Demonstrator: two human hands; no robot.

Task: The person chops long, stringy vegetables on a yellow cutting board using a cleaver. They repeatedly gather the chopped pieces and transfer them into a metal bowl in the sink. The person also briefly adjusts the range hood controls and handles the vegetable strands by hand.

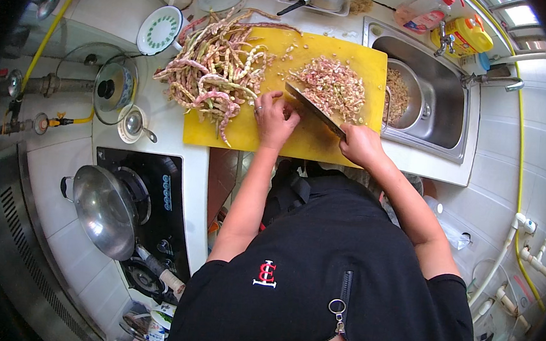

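My right hand (362, 144) grips the handle of a kitchen knife (314, 109), whose blade slants up and left above a yellow cutting board (237, 136). Left of the blade, my left hand (276, 122) is curled low over the board, wearing a ring. Small pieces may lie under its fingers, but I cannot tell whether it holds them. Whole mottled pink and cream bean pods (208, 74) are heaped over the board's left end. Just beyond the blade spreads a pile of finely chopped beans (335, 86).
Right of the board, a steel pot (420, 100) of chopped pieces stands in the sink (452, 127). Bottles (464, 36) line the back right. An enamel dish (159, 29), a glass lid (116, 88) and a ladle (134, 122) are at left. A wok (104, 210) sits on the gas stove (168, 181).
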